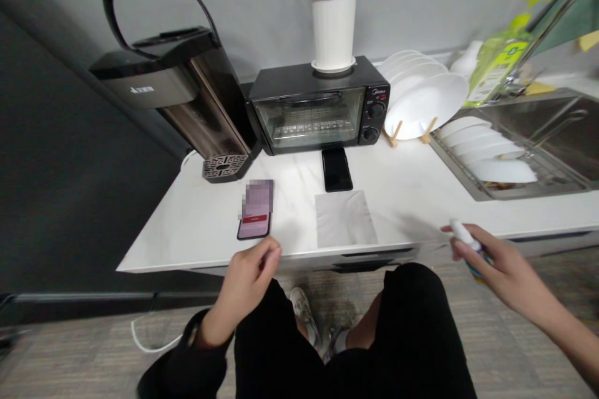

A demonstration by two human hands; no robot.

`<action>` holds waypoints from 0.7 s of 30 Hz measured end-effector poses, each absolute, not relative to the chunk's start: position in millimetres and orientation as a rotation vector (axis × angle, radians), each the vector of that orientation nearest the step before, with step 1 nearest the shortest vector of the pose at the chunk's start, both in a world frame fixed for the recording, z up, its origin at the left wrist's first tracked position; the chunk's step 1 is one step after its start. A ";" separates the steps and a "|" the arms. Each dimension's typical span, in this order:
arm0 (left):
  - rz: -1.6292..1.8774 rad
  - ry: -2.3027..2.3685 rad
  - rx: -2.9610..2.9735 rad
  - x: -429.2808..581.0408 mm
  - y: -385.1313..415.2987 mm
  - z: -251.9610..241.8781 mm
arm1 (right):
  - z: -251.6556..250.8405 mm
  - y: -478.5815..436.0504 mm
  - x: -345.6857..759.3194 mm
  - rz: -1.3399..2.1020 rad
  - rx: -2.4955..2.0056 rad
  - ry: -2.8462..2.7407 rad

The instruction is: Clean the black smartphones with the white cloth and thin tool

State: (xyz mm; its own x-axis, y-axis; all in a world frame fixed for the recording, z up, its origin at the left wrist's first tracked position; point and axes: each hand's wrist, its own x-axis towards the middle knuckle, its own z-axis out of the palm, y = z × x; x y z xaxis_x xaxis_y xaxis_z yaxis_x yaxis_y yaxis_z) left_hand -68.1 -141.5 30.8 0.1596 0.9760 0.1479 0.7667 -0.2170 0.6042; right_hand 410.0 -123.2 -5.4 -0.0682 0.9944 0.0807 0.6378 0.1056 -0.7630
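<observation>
My right hand (498,265) is at the front edge of the counter on the right, its fingers closed round a small white-capped bottle (463,234). Part of the bottle's blue and yellow body shows below the fingers. My left hand (250,277) is curled closed at the counter's edge, with nothing visible in it. Just beyond it lies a phone with a lit screen (255,215). A square grey cloth (345,219) is spread flat between my hands, near the edge. Behind the cloth lies a second phone, its screen dark (337,169).
A water dispenser (187,93) and a toaster oven (318,109) stand along the wall. On the oven is a white cup (334,31) of chopsticks. White plates (425,106) stand in a rack beside the sink (482,193), which holds bowls. A green soap bottle (498,62) is behind.
</observation>
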 end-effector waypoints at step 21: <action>0.801 1.668 1.900 4.1 -36.9 -1.5 | 5.5 3.9 268.9 1.540 -0.986 -1.240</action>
State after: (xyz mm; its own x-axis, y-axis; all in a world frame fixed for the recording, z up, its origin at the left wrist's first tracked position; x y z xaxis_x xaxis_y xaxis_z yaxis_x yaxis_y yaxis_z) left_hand 4.1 -36.9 -1.5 0.0836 0.9902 0.1118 0.7065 -0.1380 0.6942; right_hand 268.9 3.9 5.5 -0.2782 0.9594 -0.0459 -0.1599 -0.0933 -0.9827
